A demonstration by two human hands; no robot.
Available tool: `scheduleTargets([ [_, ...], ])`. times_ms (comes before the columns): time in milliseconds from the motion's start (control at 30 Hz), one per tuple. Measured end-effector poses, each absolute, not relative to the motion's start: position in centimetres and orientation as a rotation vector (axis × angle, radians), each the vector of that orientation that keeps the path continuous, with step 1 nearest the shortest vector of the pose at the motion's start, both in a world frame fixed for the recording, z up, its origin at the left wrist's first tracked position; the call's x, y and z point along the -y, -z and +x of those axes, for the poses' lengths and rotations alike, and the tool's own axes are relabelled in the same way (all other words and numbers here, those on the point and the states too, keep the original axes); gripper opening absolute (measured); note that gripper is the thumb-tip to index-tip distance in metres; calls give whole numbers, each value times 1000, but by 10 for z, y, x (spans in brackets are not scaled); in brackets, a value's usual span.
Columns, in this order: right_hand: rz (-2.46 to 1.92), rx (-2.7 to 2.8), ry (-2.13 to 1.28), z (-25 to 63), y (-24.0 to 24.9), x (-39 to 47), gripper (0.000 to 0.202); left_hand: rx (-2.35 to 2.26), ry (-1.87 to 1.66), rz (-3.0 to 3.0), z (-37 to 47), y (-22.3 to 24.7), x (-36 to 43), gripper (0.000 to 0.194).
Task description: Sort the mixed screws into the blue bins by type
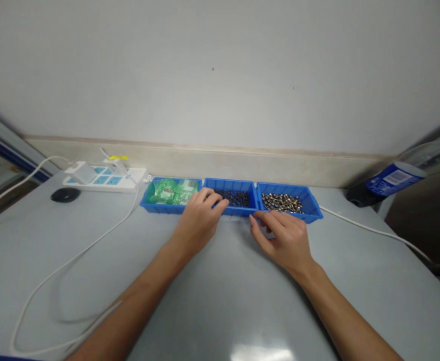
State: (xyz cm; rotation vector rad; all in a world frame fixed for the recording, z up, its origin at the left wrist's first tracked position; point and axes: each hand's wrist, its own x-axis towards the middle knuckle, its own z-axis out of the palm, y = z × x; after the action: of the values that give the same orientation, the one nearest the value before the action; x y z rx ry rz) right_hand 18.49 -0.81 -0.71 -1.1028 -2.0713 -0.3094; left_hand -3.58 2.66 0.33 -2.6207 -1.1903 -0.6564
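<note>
Three blue plastic bins stand side by side along the wall. My left hand [202,216] reaches over the front left of the middle bin [238,211], which holds dark screws [237,198]. Its fingers are bent closed and their tips are partly hidden, so anything between them cannot be made out. My right hand [285,240] is at the front edge of the right bin [312,208], with thumb and forefinger tips together in a pinch. Whatever they hold is too small to name. Shiny metal fasteners [282,202] lie in that bin. Green-printed plastic packets [175,191] fill the left bin [163,208].
A white power strip [130,183] with plugged-in adapters sits at the back left, beside a black oval object [65,195]. A white cable [80,255] loops across the left of the table. A dark-drink bottle [396,179] leans at the right; another white cable [374,230] runs below it.
</note>
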Motion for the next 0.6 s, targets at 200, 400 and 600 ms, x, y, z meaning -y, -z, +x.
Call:
scheduleTargets([
  [200, -1259, 1957, 160, 184, 14, 8, 13, 1179, 385, -2703, -33, -7, -30, 20],
  [400, -1473, 1718, -315, 175, 12, 11, 24, 1018, 392, -2704, -38, -1, -20, 19],
  [600, -1459, 1553, -546, 175, 4, 8, 42, 981, 427, -2734, -43, 8, -17, 18],
])
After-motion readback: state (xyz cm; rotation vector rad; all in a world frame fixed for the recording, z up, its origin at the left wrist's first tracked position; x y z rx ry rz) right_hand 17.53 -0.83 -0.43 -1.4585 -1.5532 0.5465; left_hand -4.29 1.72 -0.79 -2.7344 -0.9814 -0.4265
